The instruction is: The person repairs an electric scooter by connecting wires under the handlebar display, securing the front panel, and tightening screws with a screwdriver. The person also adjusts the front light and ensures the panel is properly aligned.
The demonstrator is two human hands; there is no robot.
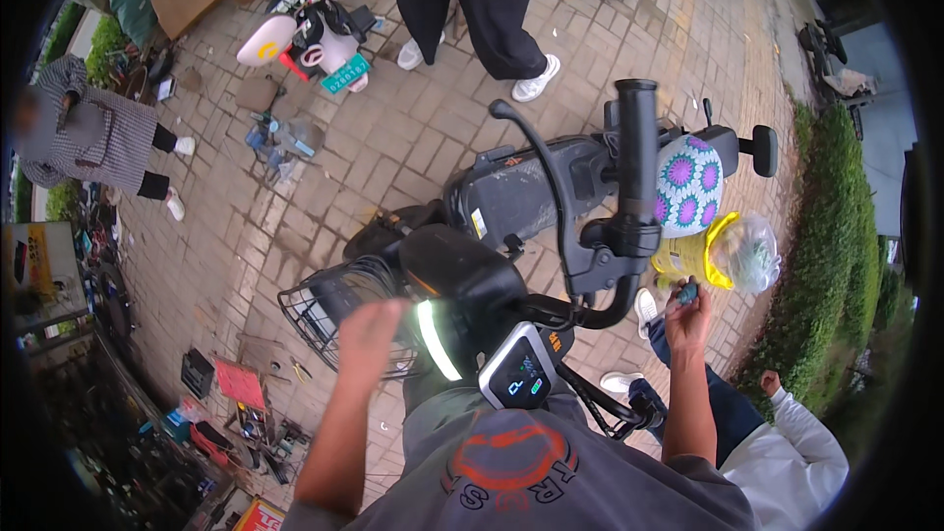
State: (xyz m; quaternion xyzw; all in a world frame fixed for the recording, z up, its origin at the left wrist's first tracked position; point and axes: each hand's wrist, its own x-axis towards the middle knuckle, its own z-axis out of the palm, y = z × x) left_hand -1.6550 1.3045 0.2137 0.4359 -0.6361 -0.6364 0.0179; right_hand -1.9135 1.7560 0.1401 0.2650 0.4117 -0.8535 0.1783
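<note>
An electric scooter stands before me, its handlebar (637, 152) turned sideways and its display (516, 374) close to my body. My left hand (372, 332), smeared by motion, is beside the lit headlight strip (438, 339) and over the edge of the black wire basket (339, 310). I cannot make out its fingers. My right hand (688, 323) is raised beyond the handlebar, with its fingers closed on a small dark teal lump (687, 292). Just past it are a yellow bag (683, 258) and a clear plastic bag (749, 254), next to a flower-patterned seat cover (688, 187).
A person in dark trousers (487, 10) stands ahead, another in a checked coat (108, 128) at left. At lower right is a person in a white top (792, 457). A pink-and-white scooter (320, 44), scattered tools (300, 369), a red box (241, 383) and a hedge (836, 236) surround us.
</note>
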